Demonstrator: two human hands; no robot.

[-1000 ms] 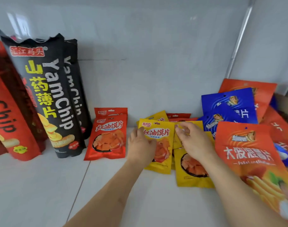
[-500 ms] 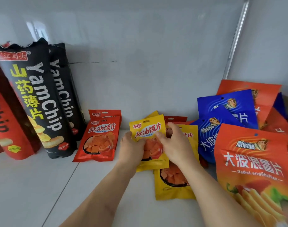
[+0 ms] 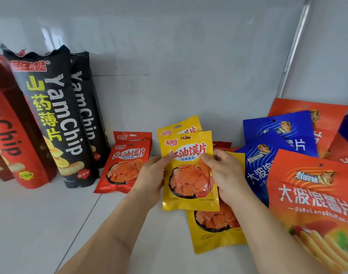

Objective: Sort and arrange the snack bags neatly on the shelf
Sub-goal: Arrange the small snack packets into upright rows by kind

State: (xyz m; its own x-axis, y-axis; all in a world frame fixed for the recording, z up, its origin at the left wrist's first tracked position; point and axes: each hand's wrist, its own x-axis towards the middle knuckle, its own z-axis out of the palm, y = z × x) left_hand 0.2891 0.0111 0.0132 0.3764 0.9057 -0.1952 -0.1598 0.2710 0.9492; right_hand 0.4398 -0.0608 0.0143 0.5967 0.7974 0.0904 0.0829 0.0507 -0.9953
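Note:
A small yellow snack bag (image 3: pixel 189 171) is lifted off the white shelf (image 3: pixel 40 224), upright and facing me. My left hand (image 3: pixel 149 175) grips its left edge and my right hand (image 3: pixel 224 173) grips its right edge, thumbs on the front. Behind it stands another yellow bag (image 3: pixel 181 128). A third yellow bag (image 3: pixel 214 230) lies flat under my right wrist. Two small red bags (image 3: pixel 123 165) lean against the back wall just left of my left hand.
Tall black YamChip bags (image 3: pixel 56 119) and red chip bags (image 3: pixel 13 139) stand at the left. Blue bags (image 3: pixel 276 139) and large orange bags (image 3: pixel 315 204) are piled at the right, with more red packs behind my right hand.
Both hands took hold of the top yellow bag and raised it upright off the pile. The flat yellow bag beneath is more exposed.

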